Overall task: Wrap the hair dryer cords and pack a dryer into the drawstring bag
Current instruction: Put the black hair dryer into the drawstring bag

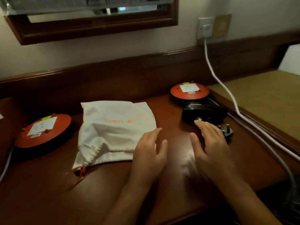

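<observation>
While both hands hover low over the wooden desk [113,184], neither grips anything. The left hand [150,149] is spread with loose fingers at the near right corner of the white drawstring bag [116,132], its fingertips just over or brushing the cloth; I cannot tell which. The right hand [209,140] is open too, fingers stretched toward the black hair dryer [206,112], fingertips at or just short of its near end.

Nearest on the left, the bag's mouth faces the desk's near edge, its orange drawstring [78,176] trailing loose. It looks like thin, soft cloth that will slump and crease, so it probably needs two hands at the gathered mouth to hold it wide.

Beside the right hand lies a black plug [226,130], near the desk's right edge. The dryer sits beyond it, well toward the right edge. Its shell looks hard, smooth and fairly weighty, probably slippery on its rounded body; the narrower handle part seems the surest hold. How its cord lies is hidden in the dark.

Farther along, an orange round device [190,92] lies just behind the dryer toward the back right corner, and a second orange round device [43,132] lies near the left edge. A pale cable [227,91] runs from the wall socket [205,28] down along the right edge.
</observation>
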Demonstrator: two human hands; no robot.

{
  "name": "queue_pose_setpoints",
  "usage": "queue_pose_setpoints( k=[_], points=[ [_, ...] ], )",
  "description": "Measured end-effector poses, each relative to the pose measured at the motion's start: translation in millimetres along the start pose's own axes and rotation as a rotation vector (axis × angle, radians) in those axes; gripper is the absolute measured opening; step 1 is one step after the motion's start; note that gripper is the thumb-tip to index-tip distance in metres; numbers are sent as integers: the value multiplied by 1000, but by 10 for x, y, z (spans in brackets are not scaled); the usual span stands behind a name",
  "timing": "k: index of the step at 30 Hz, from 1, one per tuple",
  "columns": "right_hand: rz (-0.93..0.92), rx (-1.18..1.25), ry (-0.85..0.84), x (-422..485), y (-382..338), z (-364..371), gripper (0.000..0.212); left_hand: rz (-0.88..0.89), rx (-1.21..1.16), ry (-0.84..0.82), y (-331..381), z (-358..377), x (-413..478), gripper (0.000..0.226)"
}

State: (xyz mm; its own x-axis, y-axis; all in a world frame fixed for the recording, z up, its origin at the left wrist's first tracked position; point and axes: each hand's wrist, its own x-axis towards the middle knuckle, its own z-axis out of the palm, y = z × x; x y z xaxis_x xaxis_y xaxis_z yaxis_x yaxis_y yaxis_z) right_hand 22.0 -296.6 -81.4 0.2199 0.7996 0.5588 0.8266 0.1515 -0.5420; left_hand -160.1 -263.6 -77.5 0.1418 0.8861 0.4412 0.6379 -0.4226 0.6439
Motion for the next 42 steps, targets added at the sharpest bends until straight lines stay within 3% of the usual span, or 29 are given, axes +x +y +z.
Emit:
queue_pose_setpoints(
  k=[3, 8, 14, 21, 24, 26, 31, 33, 37, 39, 42],
  points=[
    [175, -84, 45, -93, 398, -270, 47, -106, -101, -145, 300, 318, 15, 42],
    [377, 60, -136, -118, 657, -365, 51, -444, -290, -388, 579, 822, 236, 71],
    [452, 99, -243, -117, 664, -373, 55, -572, -393, -504, 824, 1171, 545, 61],
    [434, 259, -288, -111, 653, -455, 50, -704, -421, -488, 914, 1320, 640, 51],
    [400, 270, -296, -140, 660, -480, 50, -653, -311, -450, 955, 1349, 609, 63],
    [349, 279, -292, -163, 683, -479, 52, -607, -282, -400, 1002, 1338, 562, 57],
    [201, 323, -284, -221, 663, -449, 59, -554, -520, -255, 922, 1238, 340, 39],
    [106, 347, -203, -247, 608, -441, 55, -566, -592, -212, 806, 1084, 256, 32],
    [63, 463, 24, -297, 410, -420, 21, -467, -656, -65, 474, 515, 8, 14],
    [30, 460, -23, -268, 248, -309, 14, -449, -718, 19, 273, 124, -162, 8],
    [-81, 396, -192, -147, -38, 39, 14, -443, -733, 98, 8, -486, -407, 17]
  ],
)
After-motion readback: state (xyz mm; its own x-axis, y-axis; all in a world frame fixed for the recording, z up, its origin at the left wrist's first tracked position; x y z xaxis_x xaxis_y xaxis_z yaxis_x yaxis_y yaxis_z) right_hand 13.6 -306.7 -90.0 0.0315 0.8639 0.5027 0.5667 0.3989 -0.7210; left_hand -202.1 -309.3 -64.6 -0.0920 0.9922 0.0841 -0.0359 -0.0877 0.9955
